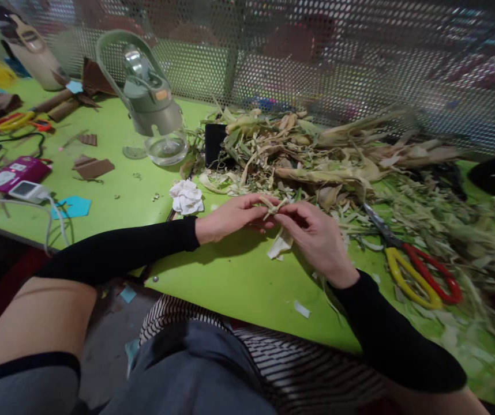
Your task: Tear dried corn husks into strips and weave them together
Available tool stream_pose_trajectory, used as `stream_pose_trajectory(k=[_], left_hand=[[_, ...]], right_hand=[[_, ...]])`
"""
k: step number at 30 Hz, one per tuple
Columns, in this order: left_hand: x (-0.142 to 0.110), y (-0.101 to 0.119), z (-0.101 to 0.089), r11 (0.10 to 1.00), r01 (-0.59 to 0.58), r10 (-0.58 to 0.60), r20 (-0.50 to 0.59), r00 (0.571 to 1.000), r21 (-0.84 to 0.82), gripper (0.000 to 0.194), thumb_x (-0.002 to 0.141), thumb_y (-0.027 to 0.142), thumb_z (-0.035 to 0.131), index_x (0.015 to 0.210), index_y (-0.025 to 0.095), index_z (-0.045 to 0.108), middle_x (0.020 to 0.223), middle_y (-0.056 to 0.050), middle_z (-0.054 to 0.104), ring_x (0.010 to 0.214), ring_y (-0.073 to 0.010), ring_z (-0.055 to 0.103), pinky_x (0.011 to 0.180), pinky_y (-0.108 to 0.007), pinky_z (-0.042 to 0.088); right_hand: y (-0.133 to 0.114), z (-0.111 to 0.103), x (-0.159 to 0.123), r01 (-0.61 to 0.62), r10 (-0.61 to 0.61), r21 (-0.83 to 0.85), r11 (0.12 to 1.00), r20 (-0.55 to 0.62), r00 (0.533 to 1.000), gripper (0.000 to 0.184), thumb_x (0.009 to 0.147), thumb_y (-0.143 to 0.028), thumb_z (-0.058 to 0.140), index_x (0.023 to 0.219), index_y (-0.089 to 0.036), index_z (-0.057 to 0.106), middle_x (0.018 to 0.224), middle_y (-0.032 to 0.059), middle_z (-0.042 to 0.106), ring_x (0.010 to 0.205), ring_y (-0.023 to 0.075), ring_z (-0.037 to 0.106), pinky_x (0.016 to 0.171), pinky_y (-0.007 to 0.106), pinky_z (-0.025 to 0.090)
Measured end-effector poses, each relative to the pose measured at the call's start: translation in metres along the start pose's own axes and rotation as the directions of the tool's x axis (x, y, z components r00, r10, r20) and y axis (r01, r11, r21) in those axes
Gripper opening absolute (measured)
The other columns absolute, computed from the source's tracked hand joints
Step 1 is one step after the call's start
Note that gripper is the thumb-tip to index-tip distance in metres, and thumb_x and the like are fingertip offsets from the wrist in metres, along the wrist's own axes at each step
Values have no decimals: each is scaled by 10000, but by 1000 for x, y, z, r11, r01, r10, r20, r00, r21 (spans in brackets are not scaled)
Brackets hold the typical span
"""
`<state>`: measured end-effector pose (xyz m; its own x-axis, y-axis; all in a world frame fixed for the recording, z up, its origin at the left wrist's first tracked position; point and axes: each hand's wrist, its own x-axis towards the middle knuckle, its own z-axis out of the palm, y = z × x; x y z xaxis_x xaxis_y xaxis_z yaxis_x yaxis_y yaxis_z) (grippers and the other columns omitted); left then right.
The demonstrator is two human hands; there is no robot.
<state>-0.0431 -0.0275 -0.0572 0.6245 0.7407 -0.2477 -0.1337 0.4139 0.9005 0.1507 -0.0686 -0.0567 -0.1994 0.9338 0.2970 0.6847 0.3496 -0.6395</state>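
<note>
Between my two hands is a small knotted piece of corn husk (270, 208), pale and thin, with short ends sticking out. My left hand (241, 214) pinches it from the left, thumb on top. From the right, the thumb and fingers of my right hand (317, 233) close on its other side. A pale flat scrap of husk (280, 244) shows just below the fingers. Behind my hands lies a heap of dried corn husks (299, 150). Scissors (407, 259) with one yellow and one red handle rest to the right of my right hand.
A crumpled white tissue (187, 197) and a green-lidded water bottle (152, 104) stand left of the heap, beside a black phone-like object (215, 145). Farther left are a purple device (18, 174), a blue paper piece (72, 206) and cardboard scraps (94, 167). A perforated metal screen (282, 57) borders the back.
</note>
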Motion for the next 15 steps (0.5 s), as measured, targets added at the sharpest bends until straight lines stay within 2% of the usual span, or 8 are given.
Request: stream_pose_trajectory(k=[3, 6, 9, 11, 13, 15], left_hand=[[-1, 4, -5, 982, -67, 62, 33, 998, 176, 189, 892, 120, 647, 1080, 118, 623, 818, 1, 700, 675, -46, 611, 731, -219, 500], [-2, 7, -8, 961, -114, 97, 78, 992, 251, 157, 869, 191, 692, 969, 125, 591, 746, 18, 681, 628, -43, 580, 674, -207, 477], [-3, 6, -8, 977, -59, 43, 81, 996, 203, 100, 898, 180, 642, 919, 148, 550, 731, 18, 685, 646, -55, 624, 691, -216, 501], [-3, 5, -7, 991, 15, -27, 86, 996, 133, 72, 920, 165, 604, 981, 156, 566, 761, 9, 700, 717, -74, 682, 744, -240, 532], [-3, 5, -7, 995, 54, -63, 102, 993, 86, 133, 932, 184, 607, 1060, 160, 585, 800, -1, 713, 775, -89, 707, 778, -259, 547], [-2, 4, -6, 996, 46, -54, 110, 993, 76, 163, 927, 207, 636, 1076, 155, 593, 822, -7, 719, 779, -92, 707, 783, -265, 551]], right_hand=[[-3, -3, 2, 101, -101, -68, 993, 1, 995, 146, 943, -334, 622, 845, -230, 650, 837, 55, 682, 748, 207, 608, 661, 341, 442], [-8, -5, 1, 140, -136, -111, 984, 46, 990, 148, 956, -323, 594, 841, -235, 624, 824, 56, 684, 740, 211, 606, 657, 344, 434], [-11, -6, 0, 102, -90, -114, 988, 105, 990, 189, 982, -353, 559, 841, -233, 598, 771, 38, 665, 661, 184, 569, 621, 327, 406], [-10, -7, 0, 75, -64, -104, 992, 107, 992, 227, 987, -391, 554, 830, -230, 588, 745, 27, 652, 623, 169, 543, 593, 314, 384], [-8, -8, 0, 53, -45, -102, 993, 80, 996, 243, 988, -405, 550, 828, -226, 590, 736, 24, 644, 601, 159, 524, 572, 305, 366], [-7, -9, 1, 36, -28, -102, 994, 75, 997, 240, 986, -395, 548, 828, -222, 598, 728, 21, 642, 587, 153, 512, 557, 300, 351]])
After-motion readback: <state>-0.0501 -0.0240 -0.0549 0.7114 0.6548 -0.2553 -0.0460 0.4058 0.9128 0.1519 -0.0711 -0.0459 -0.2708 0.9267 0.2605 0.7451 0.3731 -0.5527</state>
